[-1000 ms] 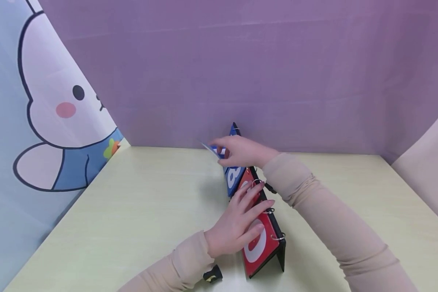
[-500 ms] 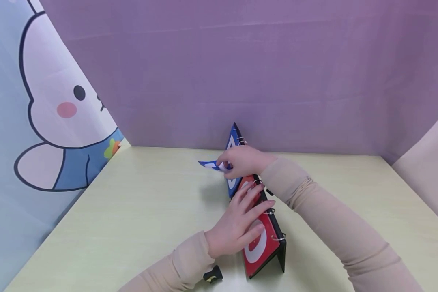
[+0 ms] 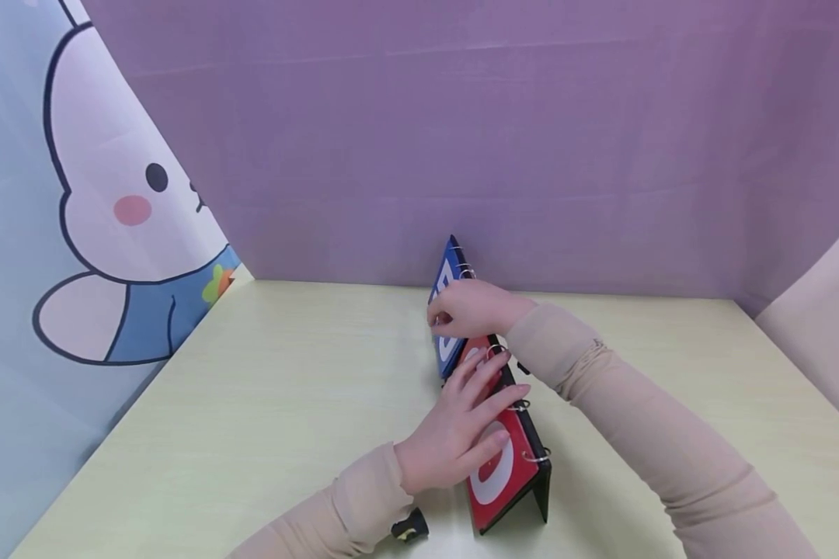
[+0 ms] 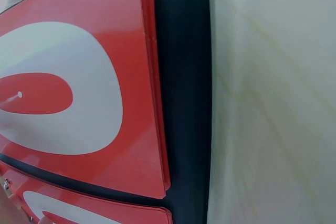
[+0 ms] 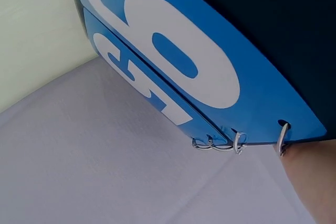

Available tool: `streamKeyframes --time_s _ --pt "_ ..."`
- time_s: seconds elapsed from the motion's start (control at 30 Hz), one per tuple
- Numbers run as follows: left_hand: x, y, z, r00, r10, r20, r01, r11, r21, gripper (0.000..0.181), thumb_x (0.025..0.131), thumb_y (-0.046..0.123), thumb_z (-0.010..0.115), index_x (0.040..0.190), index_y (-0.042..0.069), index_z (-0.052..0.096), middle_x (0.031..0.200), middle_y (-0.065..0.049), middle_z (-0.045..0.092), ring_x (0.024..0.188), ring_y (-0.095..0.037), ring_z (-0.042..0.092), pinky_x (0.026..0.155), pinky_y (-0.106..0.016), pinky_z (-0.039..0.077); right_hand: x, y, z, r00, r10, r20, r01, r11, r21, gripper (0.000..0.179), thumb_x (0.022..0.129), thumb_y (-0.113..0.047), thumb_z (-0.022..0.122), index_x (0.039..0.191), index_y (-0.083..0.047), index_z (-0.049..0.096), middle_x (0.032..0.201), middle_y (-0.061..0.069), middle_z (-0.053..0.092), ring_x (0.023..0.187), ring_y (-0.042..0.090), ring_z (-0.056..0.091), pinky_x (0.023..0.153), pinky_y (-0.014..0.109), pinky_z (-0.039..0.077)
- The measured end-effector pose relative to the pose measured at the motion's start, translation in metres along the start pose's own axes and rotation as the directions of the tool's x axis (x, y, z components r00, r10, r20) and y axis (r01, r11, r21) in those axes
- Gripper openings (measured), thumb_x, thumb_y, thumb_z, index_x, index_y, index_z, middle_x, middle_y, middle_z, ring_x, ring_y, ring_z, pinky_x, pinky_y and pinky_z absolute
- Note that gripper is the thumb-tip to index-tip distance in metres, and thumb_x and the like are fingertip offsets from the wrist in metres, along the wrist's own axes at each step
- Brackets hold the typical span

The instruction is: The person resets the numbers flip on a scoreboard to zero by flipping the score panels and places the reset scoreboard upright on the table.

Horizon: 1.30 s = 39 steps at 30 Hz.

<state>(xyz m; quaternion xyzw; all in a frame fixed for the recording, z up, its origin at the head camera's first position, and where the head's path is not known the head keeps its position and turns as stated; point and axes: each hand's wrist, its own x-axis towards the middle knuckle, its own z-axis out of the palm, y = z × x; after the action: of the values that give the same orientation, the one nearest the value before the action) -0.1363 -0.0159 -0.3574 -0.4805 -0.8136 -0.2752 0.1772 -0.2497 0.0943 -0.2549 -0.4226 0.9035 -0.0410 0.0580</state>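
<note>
A tabletop flip scoreboard has red number cards (image 3: 491, 485) nearest me, blue number cards (image 3: 446, 270) farther off, and a black stand (image 3: 542, 491). My left hand (image 3: 454, 435) rests with fingers spread on the red cards; the near one shows a 0 (image 4: 100, 98) in the left wrist view. My right hand (image 3: 471, 307) reaches over the nearer blue card (image 5: 218, 85), fingers and thumb curled at its free edge. That card reads 9, beside a farther blue 5 (image 5: 142, 85). The right fingertips are hidden in the right wrist view.
Metal rings (image 5: 283, 135) bind the cards along the stand's top edge. A small black object (image 3: 409, 526) lies beside my left sleeve. The pale table (image 3: 287, 404) meets a purple cloth backdrop (image 3: 419, 140); a cartoon-print cloth (image 3: 98, 194) hangs at left.
The blue card that my right hand held out to the left has come down against the scoreboard. The right hand moved slightly toward me with it; the left stays in place.
</note>
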Motion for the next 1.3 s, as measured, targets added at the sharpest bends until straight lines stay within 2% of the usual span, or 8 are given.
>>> streamKeyframes --time_s 0.23,0.47,0.6,0.77,0.83,1.03,1.17,1.3 --pt "0.000 -0.001 0.001 1.000 0.002 -0.007 -0.002 1.000 0.010 0.055 0.101 0.046 0.014 0.142 0.019 0.039 0.156 -0.011 0.016 0.144 -0.030 0.010 0.117 -0.049 0.015 -0.004 0.004 -0.003 0.999 0.010 -0.041 -0.007 0.997 0.083 0.017 0.093 -0.019 0.059 0.101 -0.013 0.072 0.089 -0.002 0.069 0.074 0.009 0.058 0.074 0.026 0.053" --pt "-0.001 -0.002 0.001 1.000 0.020 -0.021 -0.020 1.000 0.004 0.050 0.102 0.041 0.022 0.142 0.017 0.039 0.156 -0.010 0.015 0.144 -0.029 0.010 0.118 -0.048 0.013 -0.021 0.022 -0.010 0.950 0.090 -0.298 0.033 0.923 0.384 0.020 0.093 -0.017 0.059 0.106 -0.007 0.071 0.103 0.007 0.070 0.086 0.017 0.063 0.081 0.038 0.053" --pt "-0.001 -0.002 0.001 1.000 0.006 -0.008 -0.006 1.000 -0.004 0.049 0.101 0.041 0.023 0.143 0.018 0.038 0.157 -0.009 0.014 0.144 -0.029 0.009 0.117 -0.048 0.013 -0.035 0.039 -0.001 0.889 0.291 -0.353 0.006 0.765 0.644 0.027 0.095 -0.020 0.057 0.111 -0.002 0.067 0.109 0.011 0.069 0.099 0.018 0.064 0.093 0.040 0.049" --pt "-0.002 -0.001 0.001 1.000 0.001 -0.003 -0.001 1.000 0.002 0.053 0.101 0.044 0.018 0.143 0.019 0.036 0.157 -0.008 0.013 0.145 -0.029 0.008 0.117 -0.048 0.013 -0.048 0.058 0.026 0.773 0.519 -0.364 0.103 0.463 0.880 0.027 0.096 -0.019 0.054 0.110 0.003 0.064 0.099 -0.002 0.070 0.096 0.009 0.065 0.098 0.030 0.047" --pt "-0.002 -0.001 0.001 1.000 -0.001 -0.003 0.001 1.000 0.004 0.052 0.101 0.044 0.018 0.144 0.020 0.035 0.157 -0.008 0.013 0.145 -0.029 0.008 0.117 -0.049 0.013 -0.053 0.063 0.041 0.750 0.574 -0.330 0.143 0.346 0.927 0.022 0.097 -0.018 0.053 0.107 -0.001 0.064 0.094 -0.009 0.068 0.095 0.006 0.064 0.097 0.027 0.047" --pt "-0.001 0.000 0.002 1.000 -0.006 -0.001 0.006 1.000 0.018 0.049 0.101 0.041 0.025 0.144 0.020 0.034 0.157 -0.008 0.013 0.145 -0.030 0.008 0.117 -0.049 0.015 -0.063 0.074 0.083 0.790 0.588 -0.171 0.142 0.096 0.985 0.016 0.099 -0.015 0.046 0.101 -0.015 0.062 0.095 -0.013 0.065 0.101 0.007 0.060 0.109 0.046 0.036" --pt "-0.001 -0.001 0.003 1.000 -0.022 0.014 0.022 1.000 0.006 0.054 0.101 0.047 0.016 0.144 0.021 0.034 0.157 -0.008 0.012 0.145 -0.029 0.006 0.117 -0.049 0.015 -0.067 0.079 0.104 0.824 0.561 -0.075 0.088 0.002 0.996 0.029 0.101 -0.019 0.040 0.123 -0.004 0.054 0.116 -0.002 0.058 0.126 0.026 0.046 0.112 0.052 0.028" --pt "-0.001 -0.002 0.003 1.000 -0.001 0.001 0.001 1.000 0.023 0.054 0.101 0.046 0.016 0.144 0.020 0.035 0.157 -0.009 0.014 0.145 -0.029 0.008 0.117 -0.048 0.014 -0.070 0.082 0.117 0.870 0.492 0.025 0.007 -0.064 0.998 0.049 0.103 -0.027 0.033 0.142 0.002 0.030 0.147 0.021 0.031 0.140 0.040 0.023 0.114 0.052 0.022"
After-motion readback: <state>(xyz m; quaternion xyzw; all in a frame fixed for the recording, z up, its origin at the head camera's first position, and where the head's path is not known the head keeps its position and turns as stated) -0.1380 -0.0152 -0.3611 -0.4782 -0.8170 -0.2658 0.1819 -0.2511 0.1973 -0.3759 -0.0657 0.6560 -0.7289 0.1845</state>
